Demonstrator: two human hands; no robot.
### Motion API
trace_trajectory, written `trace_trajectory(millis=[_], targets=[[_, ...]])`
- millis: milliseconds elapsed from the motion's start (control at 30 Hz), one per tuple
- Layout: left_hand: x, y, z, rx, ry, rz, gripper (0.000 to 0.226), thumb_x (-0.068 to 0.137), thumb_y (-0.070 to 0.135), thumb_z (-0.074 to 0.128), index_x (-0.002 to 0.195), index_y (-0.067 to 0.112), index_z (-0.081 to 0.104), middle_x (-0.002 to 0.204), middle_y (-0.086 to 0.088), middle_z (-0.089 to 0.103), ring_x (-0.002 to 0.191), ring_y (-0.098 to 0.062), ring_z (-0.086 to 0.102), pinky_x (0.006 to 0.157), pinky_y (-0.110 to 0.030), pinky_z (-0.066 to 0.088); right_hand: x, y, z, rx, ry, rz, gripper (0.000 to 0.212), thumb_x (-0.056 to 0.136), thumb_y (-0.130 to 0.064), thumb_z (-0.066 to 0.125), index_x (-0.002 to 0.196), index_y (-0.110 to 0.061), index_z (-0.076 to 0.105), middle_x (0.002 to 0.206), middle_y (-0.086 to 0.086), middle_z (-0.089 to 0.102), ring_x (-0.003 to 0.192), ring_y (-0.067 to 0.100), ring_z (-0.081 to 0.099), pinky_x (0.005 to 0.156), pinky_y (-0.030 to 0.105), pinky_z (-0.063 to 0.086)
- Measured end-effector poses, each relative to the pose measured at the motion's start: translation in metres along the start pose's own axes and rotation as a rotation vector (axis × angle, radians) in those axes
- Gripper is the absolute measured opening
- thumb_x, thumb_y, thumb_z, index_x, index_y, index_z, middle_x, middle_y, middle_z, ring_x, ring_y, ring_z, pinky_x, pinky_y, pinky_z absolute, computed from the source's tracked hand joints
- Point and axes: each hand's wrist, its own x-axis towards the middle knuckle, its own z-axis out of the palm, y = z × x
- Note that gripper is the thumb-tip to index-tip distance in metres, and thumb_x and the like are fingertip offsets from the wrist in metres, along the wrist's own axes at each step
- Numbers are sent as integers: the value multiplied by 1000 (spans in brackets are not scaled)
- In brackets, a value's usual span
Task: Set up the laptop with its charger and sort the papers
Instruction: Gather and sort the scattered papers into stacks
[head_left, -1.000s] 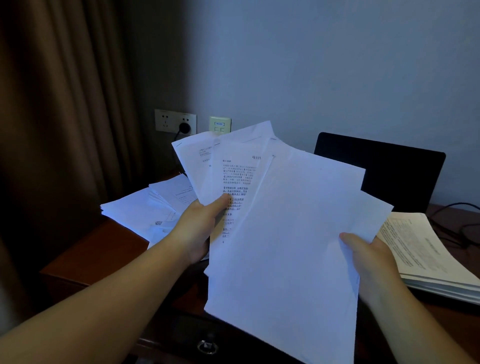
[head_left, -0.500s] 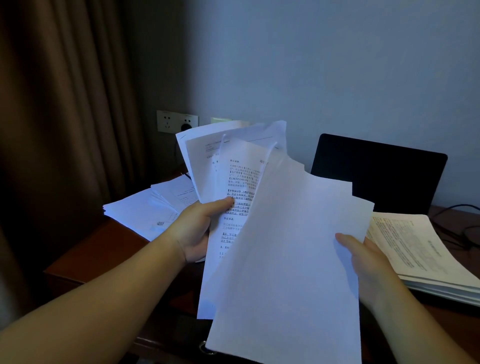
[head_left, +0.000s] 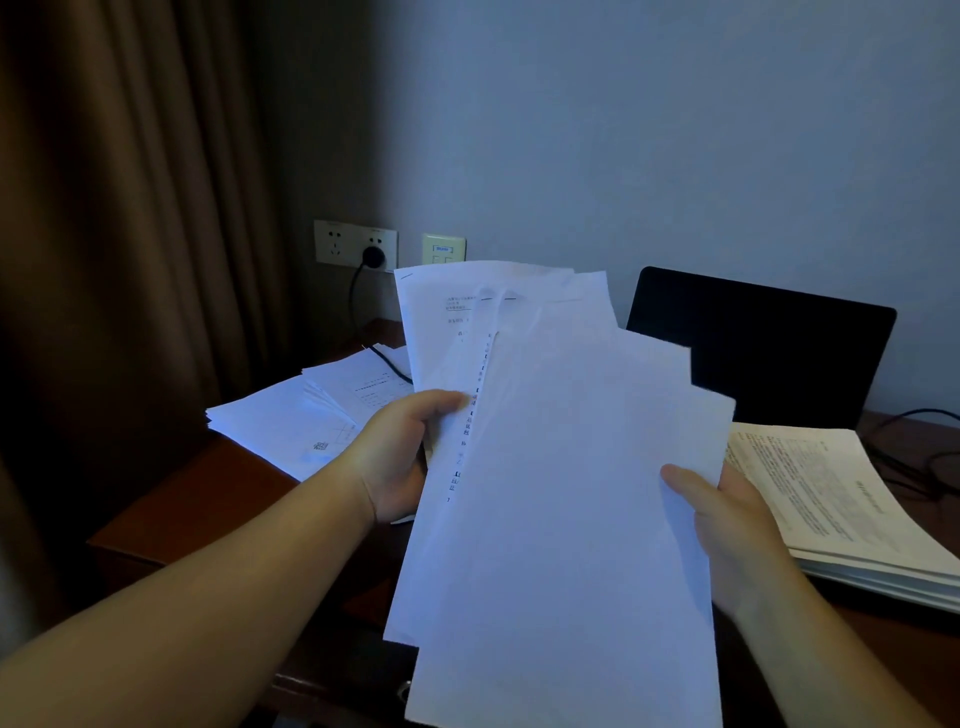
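Note:
I hold a fan of white sheets (head_left: 566, 467) upright above the desk. My left hand (head_left: 400, 457) grips the printed sheets at their left edge, thumb on top. My right hand (head_left: 727, 525) pinches the blank front sheets at their right edge. Behind the sheets stands an open black laptop (head_left: 769, 353) with a dark screen. A black charger plug (head_left: 373, 255) sits in the wall socket, and its cable (head_left: 387, 364) runs down onto the desk.
A loose spread of papers (head_left: 291, 421) lies on the desk's left corner. A thick printed stack (head_left: 852, 499) lies at the right, in front of the laptop. Dark cables (head_left: 930, 457) coil at the far right. A brown curtain (head_left: 119, 234) hangs at the left. The wooden desk (head_left: 171, 519) ends near me.
The two hands have drawn the fanned sheets closer together, so the sheets overlap more and stand straighter. The front blank sheets now cover most of the printed text.

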Motion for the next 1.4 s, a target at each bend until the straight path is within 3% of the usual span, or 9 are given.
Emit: trace_trajectory(millis=[300,433,500,667,800,900,1033,1167,1400], targets=[[0,2,5,-43,75,22,36,94,14,61,129,8,64,118,-19,74,94,-36,76,71,-47,64,-2,7,2,27,98,7,25,96,-5,63,117,-18,70,116,1,74,108,27,69,98,45,52],[1,2,4,-36,85,76,31,100,10,55,129,7,63,120,-17,74,106,-36,74,86,-49,62,-3,7,0,101,218,-6,22,96,-3,61,100,-23,69,105,-5,73,94,16,69,78,29,51],[1,3,3,-29,73,99,29,101,8,53,128,6,63,121,-16,74,109,-34,73,89,-48,62,-1,6,-1,166,257,-2,25,96,-1,59,99,-24,69,102,-9,73,89,9,69,76,26,51],[-1,3,2,-10,69,111,28,101,8,55,127,6,64,120,-15,75,107,-33,74,85,-45,63,1,5,-3,236,180,55,25,100,-4,57,110,-23,69,111,-9,75,99,11,70,90,34,51],[-2,2,5,47,19,113,30,102,10,55,130,8,63,123,-14,74,109,-32,73,85,-44,63,1,4,-5,153,118,107,24,99,-15,64,120,-25,67,120,-3,71,110,24,66,96,44,51],[-3,2,7,78,-31,86,39,89,16,65,126,8,66,119,-17,75,98,-30,76,76,-41,64,0,1,-3,104,74,109,23,99,-17,65,119,-27,67,122,-3,70,112,24,65,95,42,51],[-5,4,8,126,-77,56,45,83,25,68,125,9,69,117,-17,75,95,-30,76,76,-41,63,-2,-1,-3,55,-3,136,31,97,-18,67,127,-24,67,127,2,70,124,30,61,111,56,44],[-7,6,8,168,-108,56,41,91,31,73,127,12,70,123,-17,72,103,-31,74,83,-42,62,-6,-2,1,33,-38,88,28,98,-11,64,124,-21,69,118,0,76,115,28,68,106,52,48],[-7,8,12,91,-76,82,53,86,38,64,135,18,63,129,-10,72,113,-29,72,85,-42,63,-1,5,2,192,108,35,31,99,-8,62,125,-26,66,119,-5,73,110,20,67,85,36,52]])
